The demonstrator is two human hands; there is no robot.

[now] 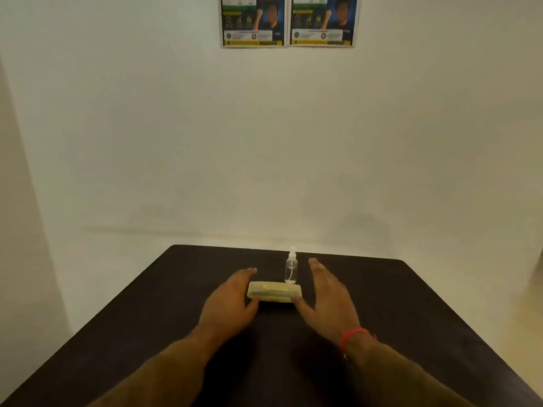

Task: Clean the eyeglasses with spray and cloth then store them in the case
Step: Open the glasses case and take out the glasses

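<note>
Both grips are open: the left hand (227, 298) and right hand (326, 292) flank the closed tan eyeglass case (274, 292), thumbs touching its front corners. The clear spray bottle (291, 267) stands just behind on the dark desk (117, 333). No eyeglasses or cloth show (presumably inside), so opening the case looks like step 1.
</note>
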